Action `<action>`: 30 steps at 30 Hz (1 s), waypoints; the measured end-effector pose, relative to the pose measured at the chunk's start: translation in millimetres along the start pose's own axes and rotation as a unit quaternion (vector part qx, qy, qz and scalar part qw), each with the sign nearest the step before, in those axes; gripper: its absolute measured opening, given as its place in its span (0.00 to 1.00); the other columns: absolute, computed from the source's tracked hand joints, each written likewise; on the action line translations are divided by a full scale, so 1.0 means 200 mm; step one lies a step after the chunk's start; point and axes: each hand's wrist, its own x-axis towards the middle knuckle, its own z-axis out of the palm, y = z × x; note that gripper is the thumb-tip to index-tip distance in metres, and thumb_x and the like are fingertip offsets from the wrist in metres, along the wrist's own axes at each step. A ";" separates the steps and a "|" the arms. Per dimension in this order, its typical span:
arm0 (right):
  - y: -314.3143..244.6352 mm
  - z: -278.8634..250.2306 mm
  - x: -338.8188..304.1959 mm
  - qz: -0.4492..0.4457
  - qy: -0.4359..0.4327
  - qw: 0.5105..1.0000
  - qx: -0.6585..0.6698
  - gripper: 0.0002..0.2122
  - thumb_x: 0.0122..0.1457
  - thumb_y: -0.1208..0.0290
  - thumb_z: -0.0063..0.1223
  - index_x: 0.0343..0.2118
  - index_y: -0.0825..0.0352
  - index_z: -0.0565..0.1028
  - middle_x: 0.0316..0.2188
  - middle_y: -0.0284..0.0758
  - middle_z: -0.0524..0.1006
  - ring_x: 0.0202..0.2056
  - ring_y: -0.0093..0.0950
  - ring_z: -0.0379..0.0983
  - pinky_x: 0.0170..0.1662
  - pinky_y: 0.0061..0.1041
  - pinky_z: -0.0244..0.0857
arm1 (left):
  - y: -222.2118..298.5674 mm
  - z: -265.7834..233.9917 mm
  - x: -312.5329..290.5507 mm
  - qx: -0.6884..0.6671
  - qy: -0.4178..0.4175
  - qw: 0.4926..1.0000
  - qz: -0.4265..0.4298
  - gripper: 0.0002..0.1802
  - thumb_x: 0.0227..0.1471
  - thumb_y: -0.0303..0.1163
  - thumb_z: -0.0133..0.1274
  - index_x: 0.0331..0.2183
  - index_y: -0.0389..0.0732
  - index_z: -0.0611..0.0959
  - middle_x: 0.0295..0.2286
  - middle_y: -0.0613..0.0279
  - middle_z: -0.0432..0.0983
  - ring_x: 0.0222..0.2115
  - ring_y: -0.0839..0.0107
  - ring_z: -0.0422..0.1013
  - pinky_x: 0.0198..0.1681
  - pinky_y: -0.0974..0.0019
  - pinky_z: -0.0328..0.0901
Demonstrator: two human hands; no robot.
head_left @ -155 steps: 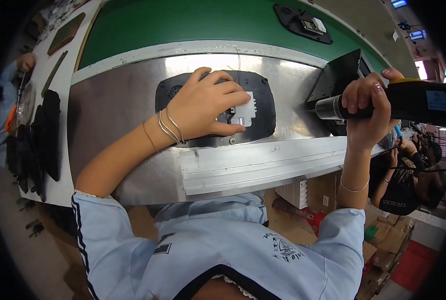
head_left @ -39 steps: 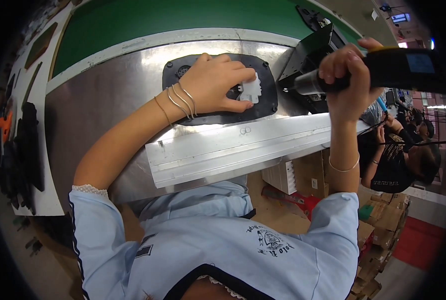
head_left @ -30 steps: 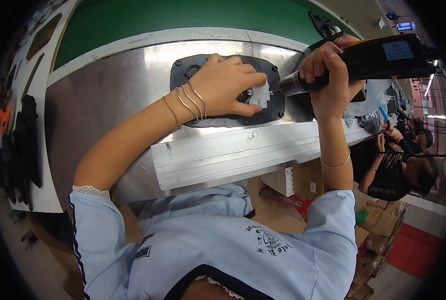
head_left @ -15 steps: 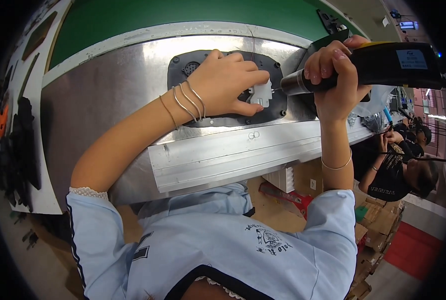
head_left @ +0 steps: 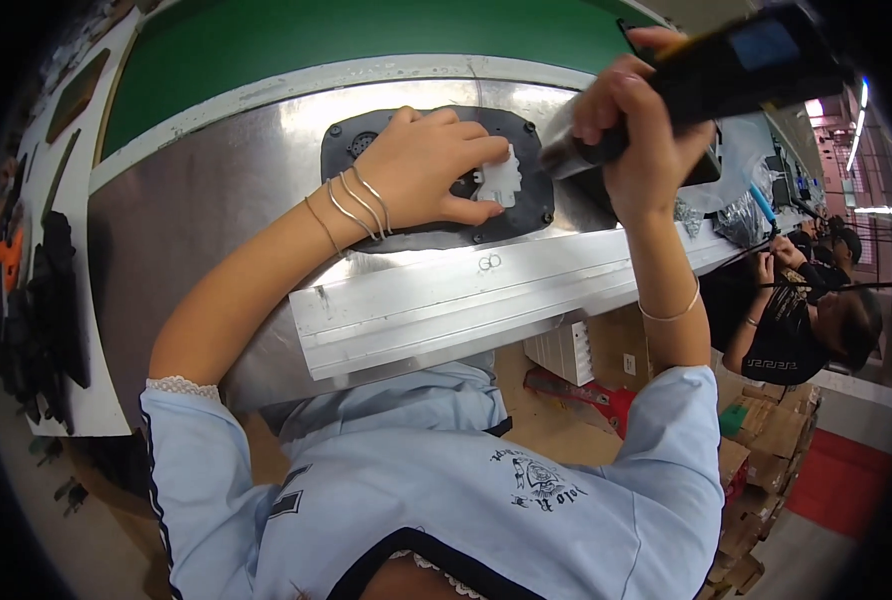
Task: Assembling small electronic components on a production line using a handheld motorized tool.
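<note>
My left hand (head_left: 426, 170) rests across a black moulded plastic panel (head_left: 536, 180) that lies on the metal worktop. Thumb and index finger grip a white plastic part (head_left: 501, 178), which sits on the panel. Several small round fittings run along the panel's edge, and a speaker-like grille (head_left: 364, 145) shows beside the fingers. Raised over the panel's right end, my right hand (head_left: 646, 135) is wrapped round a black power screwdriver (head_left: 726, 75). It is smeared by motion, and its metal nose points left toward the white part. The tool's tip is too blurred to make out.
A pale metal rail (head_left: 466, 295) runs along the worktop's near edge. Behind lies a green surface (head_left: 316, 45). Black parts (head_left: 51, 300) hang or lie at the far left. Clear plastic bags (head_left: 741, 215) are at the right, near another person (head_left: 801, 315). Cardboard boxes (head_left: 766, 440) stand below.
The power screwdriver has lifted and tilted in my right hand, its rear end higher. In the picture, the panel, white part and left hand sit slightly further left.
</note>
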 end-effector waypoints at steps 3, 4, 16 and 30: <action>-0.12 -0.16 0.00 -0.049 0.033 0.998 -0.014 0.14 0.55 0.79 0.44 0.45 0.72 0.64 0.15 0.33 0.63 0.14 0.25 0.61 0.19 0.26 0.59 | 0.00 0.00 0.00 -0.005 -0.001 1.000 0.002 0.24 0.43 0.54 0.58 0.40 0.51 0.78 0.33 0.71 0.76 0.37 0.68 0.70 0.42 0.59 0.59; -0.16 -0.23 0.00 -0.066 0.042 0.997 -0.007 0.14 0.54 0.79 0.44 0.45 0.72 0.64 0.15 0.33 0.63 0.15 0.25 0.61 0.20 0.26 0.59 | 0.00 0.00 0.00 0.000 -0.002 1.000 0.002 0.24 0.43 0.54 0.58 0.40 0.51 0.78 0.33 0.71 0.76 0.37 0.68 0.70 0.42 0.59 0.59; -0.13 -0.47 0.01 -0.083 0.146 0.985 -0.034 0.06 0.54 0.82 0.48 0.34 0.68 0.69 0.16 0.34 0.64 0.15 0.26 0.62 0.21 0.26 0.59 | 0.00 -0.01 0.01 -0.009 -0.011 1.000 -0.007 0.24 0.42 0.53 0.58 0.39 0.51 0.78 0.32 0.71 0.76 0.38 0.67 0.70 0.43 0.60 0.59; -0.16 -0.13 -0.01 0.009 0.032 0.998 0.057 0.11 0.54 0.78 0.44 0.42 0.69 0.65 0.16 0.33 0.62 0.15 0.24 0.60 0.21 0.24 0.57 | -0.02 0.00 0.00 -0.028 0.016 0.997 -0.064 0.50 0.37 0.59 0.62 0.55 0.38 0.67 0.36 0.66 0.79 0.46 0.64 0.67 0.48 0.58 0.56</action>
